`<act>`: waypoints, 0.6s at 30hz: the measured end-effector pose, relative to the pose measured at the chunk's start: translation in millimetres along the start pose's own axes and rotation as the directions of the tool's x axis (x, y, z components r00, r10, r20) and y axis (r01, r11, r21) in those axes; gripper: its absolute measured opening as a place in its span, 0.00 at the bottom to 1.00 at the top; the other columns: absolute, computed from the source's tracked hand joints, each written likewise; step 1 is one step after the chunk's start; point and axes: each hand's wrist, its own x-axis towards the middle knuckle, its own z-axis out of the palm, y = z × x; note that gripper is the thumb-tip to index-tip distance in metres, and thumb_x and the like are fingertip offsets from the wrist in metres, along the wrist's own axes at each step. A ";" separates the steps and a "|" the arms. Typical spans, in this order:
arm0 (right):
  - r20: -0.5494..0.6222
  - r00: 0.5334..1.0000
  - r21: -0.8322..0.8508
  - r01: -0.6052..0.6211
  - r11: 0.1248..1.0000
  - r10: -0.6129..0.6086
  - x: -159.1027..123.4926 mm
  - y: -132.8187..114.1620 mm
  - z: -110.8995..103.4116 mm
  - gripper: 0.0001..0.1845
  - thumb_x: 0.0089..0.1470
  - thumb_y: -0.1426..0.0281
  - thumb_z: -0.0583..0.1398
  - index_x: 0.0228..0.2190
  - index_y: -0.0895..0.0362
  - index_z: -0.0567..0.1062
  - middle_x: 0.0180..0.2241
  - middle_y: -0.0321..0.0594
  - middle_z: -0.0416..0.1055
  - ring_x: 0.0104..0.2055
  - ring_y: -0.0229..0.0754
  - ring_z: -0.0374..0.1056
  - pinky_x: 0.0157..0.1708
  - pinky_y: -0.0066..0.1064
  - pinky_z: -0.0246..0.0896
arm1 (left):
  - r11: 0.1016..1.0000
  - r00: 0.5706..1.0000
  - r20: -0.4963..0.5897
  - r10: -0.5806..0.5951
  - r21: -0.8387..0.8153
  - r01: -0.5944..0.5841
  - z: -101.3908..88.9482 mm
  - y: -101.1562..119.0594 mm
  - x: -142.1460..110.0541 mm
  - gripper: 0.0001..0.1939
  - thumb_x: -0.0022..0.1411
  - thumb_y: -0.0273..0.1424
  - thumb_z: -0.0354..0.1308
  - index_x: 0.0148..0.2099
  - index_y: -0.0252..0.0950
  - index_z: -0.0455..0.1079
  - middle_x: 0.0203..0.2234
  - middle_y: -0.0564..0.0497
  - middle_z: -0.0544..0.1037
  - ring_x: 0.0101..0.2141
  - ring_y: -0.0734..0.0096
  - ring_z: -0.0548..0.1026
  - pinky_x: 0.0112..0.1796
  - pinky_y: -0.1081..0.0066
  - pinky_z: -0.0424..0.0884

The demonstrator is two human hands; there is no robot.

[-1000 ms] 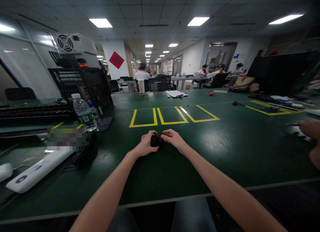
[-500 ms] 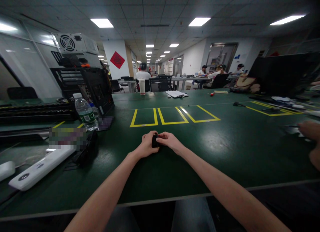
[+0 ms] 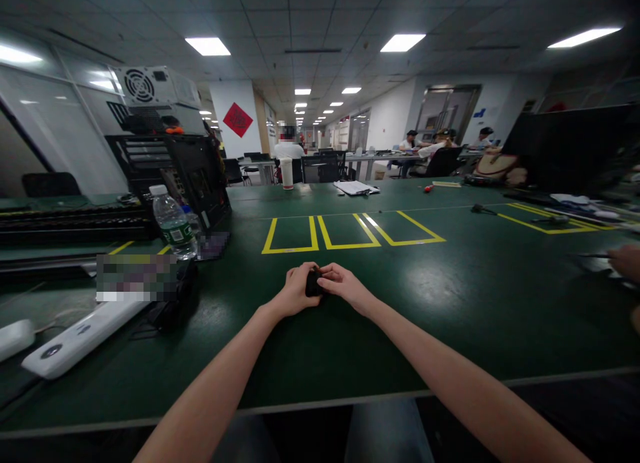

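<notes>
A small black object is between my two hands, low over the green table; its kind is too dark and too covered to make out. My left hand is closed around its left side, with thumb below and fingers above. On the right, my right hand has its thumb and fingers together at the object's edge. Whether those fingertips pinch a part of it is hidden. Just beyond my hands lie three yellow tape outlines on the tabletop.
To the left are a white power strip, a water bottle and a black computer case. A clipboard with papers and a white cup stand farther back. Another person's hand is at the right edge.
The view has shifted slightly. My right fingertips sit a little farther right, and more of the black object shows. The other person's hand at the right has moved outward.
</notes>
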 end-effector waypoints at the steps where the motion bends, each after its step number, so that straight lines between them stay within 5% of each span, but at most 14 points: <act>1: -0.010 1.000 -0.025 0.000 1.000 0.000 0.5 -0.1 -0.6 0.17 0.43 0.65 0.59 0.37 0.56 0.66 0.37 0.40 0.67 0.41 0.41 0.64 0.43 0.39 0.59 | 1.000 1.000 -0.004 0.005 -0.003 -0.005 -0.1 -0.5 -0.2 0.29 0.43 0.27 0.57 0.48 0.40 0.52 0.41 0.51 0.63 0.45 0.60 0.60 0.48 0.60 0.52; 9: 0.041 0.994 -0.086 0.101 0.991 -0.098 -5.1 -5.2 1.7 0.15 0.43 0.67 0.59 0.36 0.56 0.65 0.39 0.37 0.65 0.42 0.41 0.64 0.43 0.37 0.60 | 1.000 1.000 -0.010 0.023 -0.017 -0.023 1.0 -4.1 -0.7 0.29 0.42 0.27 0.58 0.48 0.41 0.52 0.41 0.52 0.63 0.44 0.62 0.60 0.47 0.61 0.52; 18: -0.024 0.999 -0.069 0.020 0.997 -0.021 -0.4 -2.1 3.7 0.14 0.45 0.64 0.57 0.36 0.56 0.64 0.36 0.39 0.65 0.40 0.40 0.63 0.40 0.36 0.61 | 0.999 0.999 0.005 0.040 -0.016 -0.040 -0.6 -4.2 -0.6 0.29 0.44 0.28 0.58 0.49 0.40 0.52 0.42 0.51 0.62 0.45 0.61 0.60 0.48 0.60 0.52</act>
